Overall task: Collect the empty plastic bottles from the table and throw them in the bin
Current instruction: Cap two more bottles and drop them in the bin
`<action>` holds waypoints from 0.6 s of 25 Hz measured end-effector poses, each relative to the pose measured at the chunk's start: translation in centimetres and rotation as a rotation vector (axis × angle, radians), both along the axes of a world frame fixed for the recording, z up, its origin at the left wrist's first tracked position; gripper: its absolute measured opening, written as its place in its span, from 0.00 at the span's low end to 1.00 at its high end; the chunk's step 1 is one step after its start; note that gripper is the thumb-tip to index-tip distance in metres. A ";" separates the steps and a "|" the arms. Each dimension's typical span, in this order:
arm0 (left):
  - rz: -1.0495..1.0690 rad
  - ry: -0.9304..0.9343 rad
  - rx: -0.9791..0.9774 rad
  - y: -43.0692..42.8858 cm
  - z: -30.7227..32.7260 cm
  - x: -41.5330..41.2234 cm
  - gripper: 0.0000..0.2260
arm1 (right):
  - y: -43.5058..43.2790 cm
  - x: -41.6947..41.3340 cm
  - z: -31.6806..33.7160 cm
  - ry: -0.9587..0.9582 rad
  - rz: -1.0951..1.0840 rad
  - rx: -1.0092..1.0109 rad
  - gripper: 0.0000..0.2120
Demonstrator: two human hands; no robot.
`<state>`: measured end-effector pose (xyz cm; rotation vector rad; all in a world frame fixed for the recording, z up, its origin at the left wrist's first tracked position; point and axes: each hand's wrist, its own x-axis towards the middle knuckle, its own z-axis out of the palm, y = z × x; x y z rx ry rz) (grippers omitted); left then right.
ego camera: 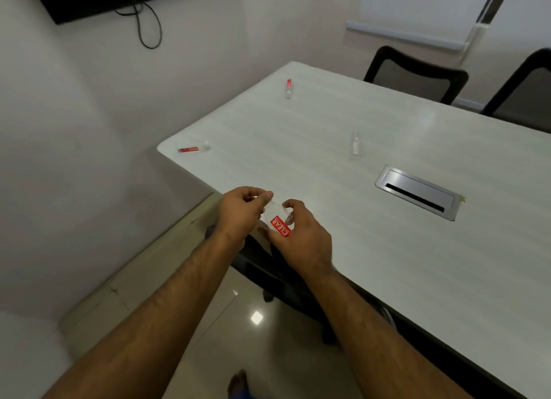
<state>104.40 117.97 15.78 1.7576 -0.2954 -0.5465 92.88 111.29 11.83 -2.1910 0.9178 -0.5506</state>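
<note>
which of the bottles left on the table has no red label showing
The clear bottle nearest the metal cable hatch; the two bottles near the table's far-left edges show red labels.

We see clear, thin plastic bottles [356,144] bearing glossy red labels [280,226]; a table [387,249] of smooth, matt, pale wood-grain laminate; a brushed-metal cable hatch [417,191]; and glossy floor tiles [238,324]
</note>
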 end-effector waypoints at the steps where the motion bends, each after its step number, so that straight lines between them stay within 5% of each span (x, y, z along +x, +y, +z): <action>1: 0.056 0.040 -0.012 1.1 0.3 0.6 0.09 | 1.0 0.9 0.3 -0.009 0.019 -0.037 0.32; 8: 0.091 0.316 -0.241 10.5 0.7 11.6 0.05 | 7.9 11.7 1.7 -0.103 0.147 0.126 0.22; 15: -0.034 0.314 -0.299 17.7 0.3 23.9 0.08 | 13.2 23.2 1.2 -0.131 0.147 0.161 0.26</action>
